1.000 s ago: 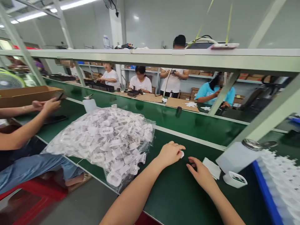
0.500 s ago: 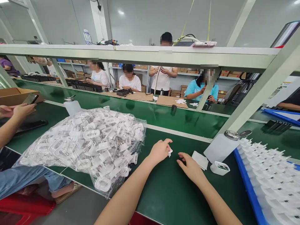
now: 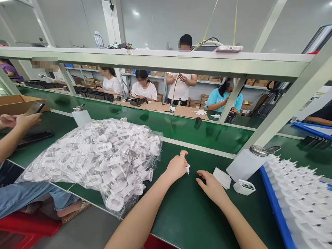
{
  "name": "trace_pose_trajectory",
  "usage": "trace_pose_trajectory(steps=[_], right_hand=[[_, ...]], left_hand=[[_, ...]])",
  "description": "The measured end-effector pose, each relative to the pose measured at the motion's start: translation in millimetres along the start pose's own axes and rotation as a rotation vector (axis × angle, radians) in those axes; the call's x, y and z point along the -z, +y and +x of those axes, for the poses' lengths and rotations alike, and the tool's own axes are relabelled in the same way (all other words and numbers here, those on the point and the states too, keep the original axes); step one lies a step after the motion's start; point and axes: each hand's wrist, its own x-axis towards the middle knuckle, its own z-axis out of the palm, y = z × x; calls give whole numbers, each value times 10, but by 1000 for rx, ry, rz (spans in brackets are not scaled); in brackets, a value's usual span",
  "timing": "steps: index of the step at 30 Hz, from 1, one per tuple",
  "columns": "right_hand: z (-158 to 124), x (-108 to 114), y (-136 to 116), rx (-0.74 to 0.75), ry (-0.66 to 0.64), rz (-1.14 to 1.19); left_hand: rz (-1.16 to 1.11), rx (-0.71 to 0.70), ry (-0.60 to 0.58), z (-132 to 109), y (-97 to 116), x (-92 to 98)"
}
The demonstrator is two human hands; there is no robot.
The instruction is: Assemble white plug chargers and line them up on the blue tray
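My left hand pinches a small white plug adapter at its fingertips, with its metal pins showing. My right hand rests on the green bench mat close by, its fingers lightly curled and holding nothing. A large clear plastic bag of white plug adapters lies to the left of my left hand. To the right of my right hand are a folded white cloth and a small white cup. A blue-rimmed tray packed with white adapters sits at the right.
A bottle with a metal lid stands behind the cup, and another stands behind the bag. At left, a seated person's hands hold a phone. A pale metal beam crosses above the bench, with several co-workers beyond.
The head view has turned right, then settled. The adapter in my left hand now shows its pins at the fingertips, where earlier it showed as a small white bit. My right hand stays empty.
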Motion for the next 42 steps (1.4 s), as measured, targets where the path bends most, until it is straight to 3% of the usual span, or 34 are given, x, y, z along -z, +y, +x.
trace_pose_trajectory(steps=[10,14,19,23,26,30,33,36,38,42], right_hand=[[8,-14,4,1,20,30],[-8,-35,-40,34,60,140],[-42,-13,-110,73,209,256],[-43,42,-121,75,333,291],[-36,73,-124,76,369,289],[-18,81,-106,3,298,273],[8,58,-60,-46,216,235],[39,12,-1,-27,142,117],[55,-23,32,-5,110,42],[68,-71,73,29,113,7]], left_hand=[[-269,66,5,16,-10,-16],[-706,121,-44,17,44,-58],[-1384,303,-257,0,94,-124],[-1549,320,-386,1,69,-186],[-1494,339,-399,6,53,-231],[-1301,372,-342,26,36,-276],[-940,366,-78,51,13,-306],[-514,201,140,64,-9,-329],[-316,102,129,55,-10,-340],[-81,-17,-9,-3,16,-364]])
